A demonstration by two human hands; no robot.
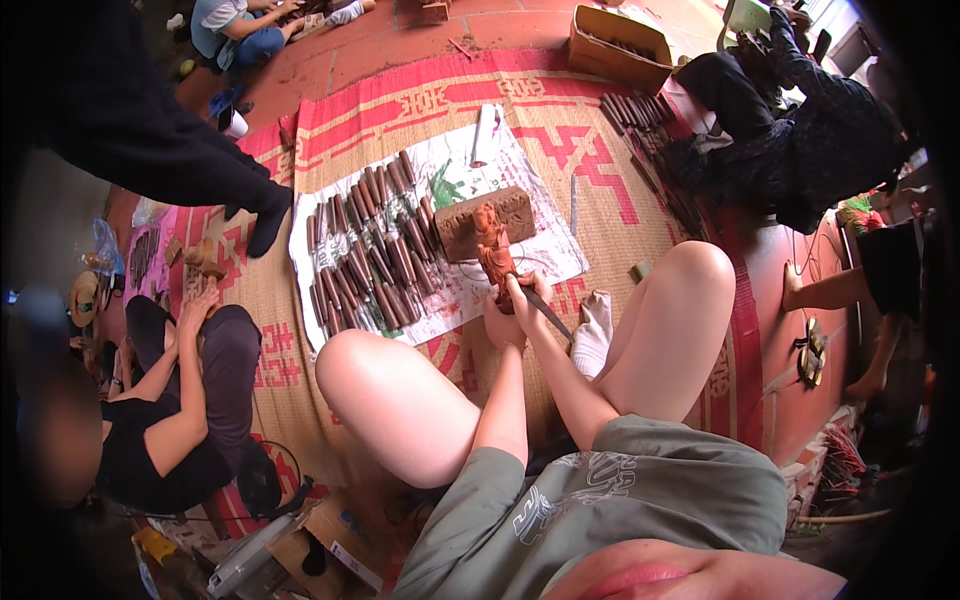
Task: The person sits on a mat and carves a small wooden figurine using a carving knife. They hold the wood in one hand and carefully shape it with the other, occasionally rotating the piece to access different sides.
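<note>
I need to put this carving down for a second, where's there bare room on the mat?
Bare mat lies right of the white sheet, before the row of tools by the box. The sheet's left side is crowded with chisels; the wooden block fills its middle.

The figurine (492, 245) was reddish-orange, and the block (484, 221) behind it was dull brown. The chisels (368, 250) had dark brown handles and lay on a white sheet (520, 170) marked with green and red scribbles. The mat (560, 110) was tan straw with red borders and red angular motifs. The floor (400, 40) was terracotta red. The cardboard box (618, 50) was plain brown.
</note>
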